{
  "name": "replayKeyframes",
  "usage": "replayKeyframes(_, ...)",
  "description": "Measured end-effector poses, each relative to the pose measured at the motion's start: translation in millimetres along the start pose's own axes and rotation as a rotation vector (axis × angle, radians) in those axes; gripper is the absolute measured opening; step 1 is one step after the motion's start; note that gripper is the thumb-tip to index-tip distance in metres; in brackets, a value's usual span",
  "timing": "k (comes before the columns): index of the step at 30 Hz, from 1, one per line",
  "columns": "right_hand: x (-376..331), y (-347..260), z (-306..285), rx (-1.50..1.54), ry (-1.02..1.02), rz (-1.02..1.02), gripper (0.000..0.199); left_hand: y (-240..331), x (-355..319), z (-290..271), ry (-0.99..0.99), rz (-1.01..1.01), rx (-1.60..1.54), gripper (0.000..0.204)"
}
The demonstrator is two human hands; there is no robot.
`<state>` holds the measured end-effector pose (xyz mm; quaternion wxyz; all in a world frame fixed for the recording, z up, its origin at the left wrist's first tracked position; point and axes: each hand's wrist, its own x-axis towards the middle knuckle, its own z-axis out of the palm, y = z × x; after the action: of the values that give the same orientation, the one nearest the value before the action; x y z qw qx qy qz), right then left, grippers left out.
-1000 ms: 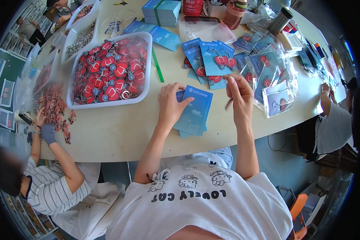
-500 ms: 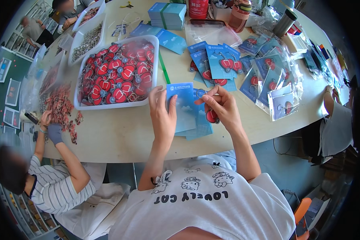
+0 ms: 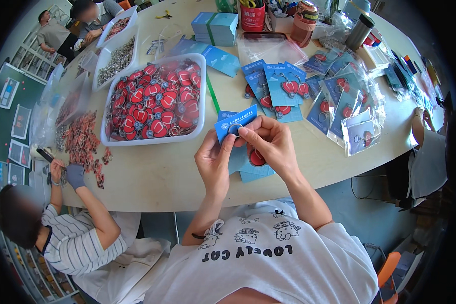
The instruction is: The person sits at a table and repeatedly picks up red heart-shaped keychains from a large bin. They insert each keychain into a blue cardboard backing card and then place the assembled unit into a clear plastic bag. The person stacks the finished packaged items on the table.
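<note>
Left hand (image 3: pixel 213 164), closed, grips a blue card (image 3: pixel 242 118) over the table (image 3: pixel 157 177); metal ring (image 3: pixel 231 127) against it, red charm (image 3: pixel 257 157) below, right hand (image 3: pixel 274 147) pinching the ring: likely attaching, so the next move calls for steady card-holding

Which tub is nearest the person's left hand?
The big tub heaped with red keychains, just beyond and left of the left hand. The others, like the smaller tub of silvery metal pieces, stand farther off.
</note>
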<state>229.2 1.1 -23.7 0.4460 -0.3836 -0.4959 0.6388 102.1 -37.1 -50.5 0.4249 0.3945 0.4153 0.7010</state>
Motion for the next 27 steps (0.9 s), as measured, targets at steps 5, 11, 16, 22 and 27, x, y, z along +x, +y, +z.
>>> replayKeyframes(5,2,0,4,-0.073,0.037,-0.061,0.022,2,2,6,0.021,-0.019,-0.124,0.011)
replayKeyframes(11,7,6,5,-0.039,0.106,-0.094,0.025,-3,0,4,0.065,0.022,-0.072,0.018)
replayKeyframes(16,7,3,8,-0.077,0.119,-0.172,0.023,-1,0,10,0.102,0.109,-0.05,0.02)
replayKeyframes(22,7,-11,4,-0.101,0.073,-0.088,0.021,18,7,28,0.217,0.254,-0.02,0.052)
replayKeyframes(27,2,-12,4,-0.083,0.037,-0.06,0.019,17,2,17,0.177,0.149,-0.048,0.04)
